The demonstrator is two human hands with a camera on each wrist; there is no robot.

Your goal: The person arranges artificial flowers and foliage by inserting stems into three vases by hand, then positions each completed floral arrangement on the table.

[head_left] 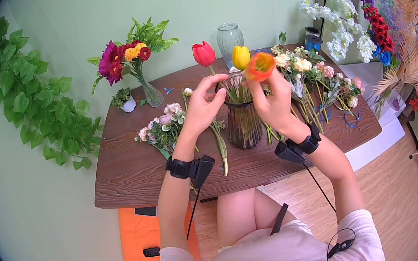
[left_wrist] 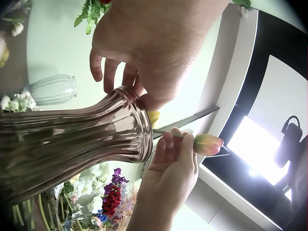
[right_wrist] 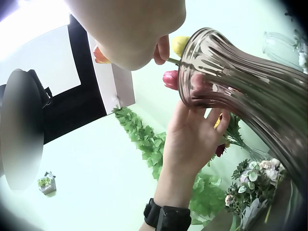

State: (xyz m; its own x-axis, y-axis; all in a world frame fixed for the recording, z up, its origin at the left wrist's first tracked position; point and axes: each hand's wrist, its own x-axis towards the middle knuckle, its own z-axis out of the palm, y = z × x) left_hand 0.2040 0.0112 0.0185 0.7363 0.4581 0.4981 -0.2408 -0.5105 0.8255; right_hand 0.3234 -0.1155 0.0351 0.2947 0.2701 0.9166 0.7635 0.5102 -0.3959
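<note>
A dark tinted glass vase (head_left: 244,128) with a flared rim stands on the wooden table, stems inside it. My left hand (head_left: 203,104) holds the vase at its rim, thumb on one side and fingers on the other, as the right wrist view shows too. Above the rim, my right hand (head_left: 275,101) pinches the stem of an orange tulip (head_left: 261,66). In the left wrist view this tulip's bloom (left_wrist: 208,144) points away from the vase, its stem running toward the mouth. A red tulip (head_left: 204,53) and a yellow tulip (head_left: 241,57) rise from the vase.
Loose pale flowers lie left (head_left: 168,123) and right (head_left: 313,70) of the vase. Behind stand a clear glass vase (head_left: 230,39), a small vase of mixed flowers (head_left: 152,93) and a potted plant (head_left: 128,103). A single green stem (head_left: 222,150) lies near the front edge.
</note>
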